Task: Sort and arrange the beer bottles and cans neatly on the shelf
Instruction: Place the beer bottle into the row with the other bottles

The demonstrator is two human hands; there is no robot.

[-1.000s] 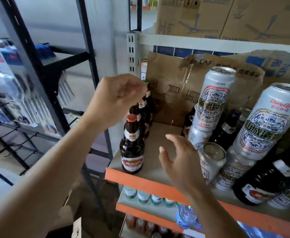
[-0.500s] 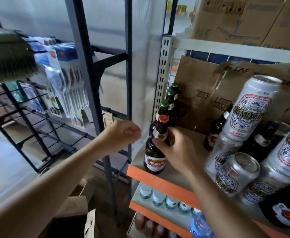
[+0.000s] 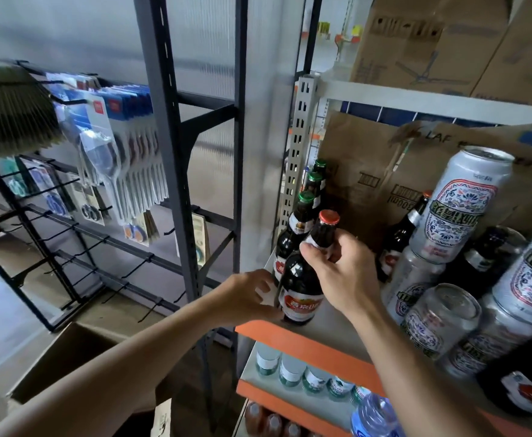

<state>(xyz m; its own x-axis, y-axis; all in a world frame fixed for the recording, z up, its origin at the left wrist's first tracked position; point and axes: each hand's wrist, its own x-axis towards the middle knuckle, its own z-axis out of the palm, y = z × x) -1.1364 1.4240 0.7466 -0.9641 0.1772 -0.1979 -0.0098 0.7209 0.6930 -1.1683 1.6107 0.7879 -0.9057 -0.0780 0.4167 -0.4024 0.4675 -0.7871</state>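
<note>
The right hand point(image 3: 343, 279) pinches the neck of the red-capped bottle point(image 3: 299, 279) standing at the front left corner of the shelf point(image 3: 290, 339), the left hand point(image 3: 242, 294) loosely open just beside its label, cans point(image 3: 460, 209) piled farther right.

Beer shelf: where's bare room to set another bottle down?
Bare shelf runs from the orange front edge back toward the cardboard, between the red-capped bottle in the right hand and the can pile. Crowded: green-capped bottles by the left post, dark bottles among the cans.
</note>
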